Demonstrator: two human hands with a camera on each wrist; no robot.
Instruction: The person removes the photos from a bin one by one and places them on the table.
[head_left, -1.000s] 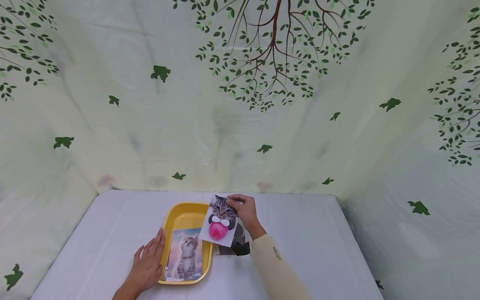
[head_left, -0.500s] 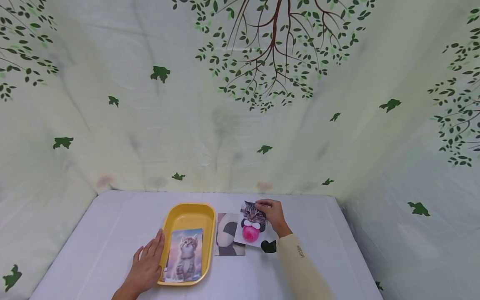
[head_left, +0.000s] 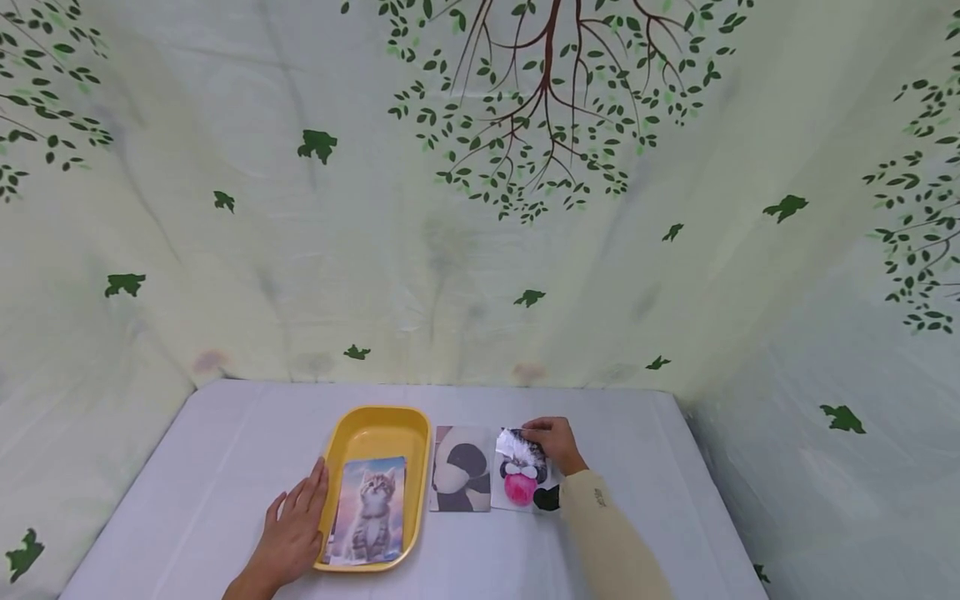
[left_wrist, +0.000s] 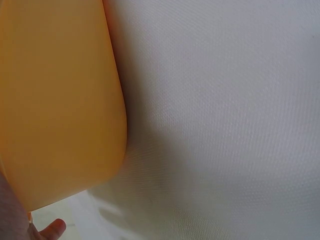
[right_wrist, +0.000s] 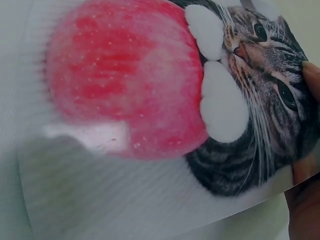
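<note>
My right hand (head_left: pixel 555 444) pinches the upper edge of a photo card (head_left: pixel 517 492) printed with a tabby cat and a pink ball. In the right wrist view the thumb is on the front of the cat card (right_wrist: pixel 125 75) and fingers show behind it. Just left of it, a grey and black photo card (head_left: pixel 460 471) lies flat on the table. My left hand (head_left: pixel 292 525) rests along the left rim of a yellow tray (head_left: pixel 378 427), fingers straight. Inside the tray lies a kitten photo card (head_left: pixel 372 510), with edges of other cards showing beneath.
A white cloth covers the table (head_left: pixel 622 433). Behind it hangs a pale curtain (head_left: pixel 420 275) with leaf and branch prints. A black piece (head_left: pixel 547 498) sits at the right sleeve's cuff.
My right hand has carried the cat card rightward from over the tray's edge, then lowered it beside the grey and black card, which is now fully uncovered. The left hand stays on the tray.
</note>
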